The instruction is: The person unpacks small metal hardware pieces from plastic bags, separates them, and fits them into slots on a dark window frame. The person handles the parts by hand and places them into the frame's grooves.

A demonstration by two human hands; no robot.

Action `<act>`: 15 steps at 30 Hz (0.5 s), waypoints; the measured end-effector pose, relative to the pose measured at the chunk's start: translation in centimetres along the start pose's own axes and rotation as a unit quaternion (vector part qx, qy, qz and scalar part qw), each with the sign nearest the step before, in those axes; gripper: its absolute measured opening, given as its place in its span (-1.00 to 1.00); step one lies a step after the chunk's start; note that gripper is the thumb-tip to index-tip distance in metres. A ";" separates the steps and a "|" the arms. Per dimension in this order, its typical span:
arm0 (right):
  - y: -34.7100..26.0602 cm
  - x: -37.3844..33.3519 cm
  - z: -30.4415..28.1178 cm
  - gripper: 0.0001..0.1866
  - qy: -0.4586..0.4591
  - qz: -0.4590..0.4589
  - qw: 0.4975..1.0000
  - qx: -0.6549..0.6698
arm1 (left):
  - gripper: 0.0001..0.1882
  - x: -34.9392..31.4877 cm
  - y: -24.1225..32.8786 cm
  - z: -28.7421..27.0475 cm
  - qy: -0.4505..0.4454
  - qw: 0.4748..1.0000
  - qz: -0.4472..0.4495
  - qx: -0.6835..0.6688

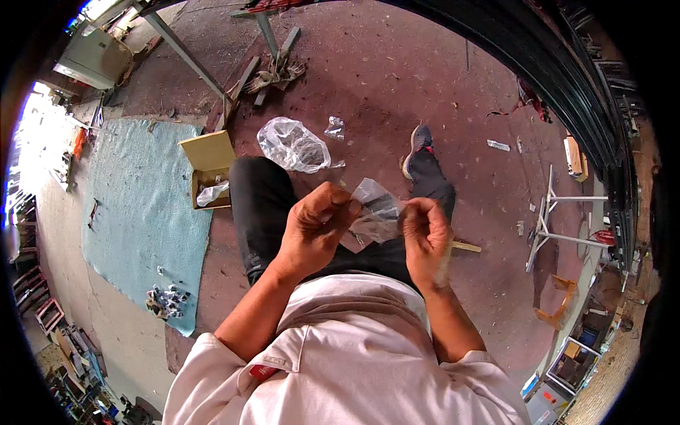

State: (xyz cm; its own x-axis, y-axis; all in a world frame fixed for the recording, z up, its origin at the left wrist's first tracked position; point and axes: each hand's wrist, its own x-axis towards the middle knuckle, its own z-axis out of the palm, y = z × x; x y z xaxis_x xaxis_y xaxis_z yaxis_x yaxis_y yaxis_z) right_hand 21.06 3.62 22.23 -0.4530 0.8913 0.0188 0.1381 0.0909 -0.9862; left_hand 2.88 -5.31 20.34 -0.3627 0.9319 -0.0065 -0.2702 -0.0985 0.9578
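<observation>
- Both hands are up in front of the chest, over the lap, and between them hangs a small clear plastic bag (375,212); it is pinched from both sides, well above the reddish floor (397,78).
- The left hand (315,230) has its fingers curled in tight, thumb and fingertips nipped on the bag's left edge; the right hand (425,234) mirrors it, fingers narrow and closed on the right edge.
- Here is the relation that counts: the bag lies directly between the two sets of fingertips, touching both; neither hand is nearer, they share it evenly.
- Its long axis looks to run away from the body and slightly left, upper corner pointing up and away, lower part sagging toward the lap; what is inside cannot be made out, something small and dark perhaps.
- Beyond the knees, a larger crumpled plastic bag (292,145) lies on the floor, apart from the hands; just left of it sits an open cardboard box (209,166) at the edge of a pale blue mat (142,205).
- A cluster of small metal parts (166,297) rests on the mat's near corner; a shoe (419,145) points away ahead.
</observation>
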 end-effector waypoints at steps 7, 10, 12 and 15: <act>-2.8 0.3 0.8 -0.72 -0.061 -0.152 0.974 -0.154 | -0.84 0.5 3.9 -0.9 -0.081 0.886 0.193 0.413; -3.3 0.7 0.8 -0.74 -0.102 -0.250 0.935 -0.229 | -0.79 -0.1 5.1 -1.1 -0.088 0.861 0.242 0.438; -3.1 1.1 0.5 -0.76 -0.130 -0.272 0.919 -0.253 | -0.73 -0.3 5.1 -1.5 -0.109 0.839 0.240 0.475; -2.8 1.4 0.5 -0.78 -0.156 -0.263 0.911 -0.276 | -0.71 -0.8 4.1 -1.6 -0.077 0.858 0.240 0.448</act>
State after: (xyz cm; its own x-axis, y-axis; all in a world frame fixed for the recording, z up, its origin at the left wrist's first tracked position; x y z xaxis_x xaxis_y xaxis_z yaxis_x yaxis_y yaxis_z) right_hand 19.58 4.34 24.91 -0.8013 0.4974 0.3325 0.2116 0.7555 -0.6201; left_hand 0.59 -6.99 23.82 -0.1001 0.9009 0.4223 0.6969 -0.2395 0.6760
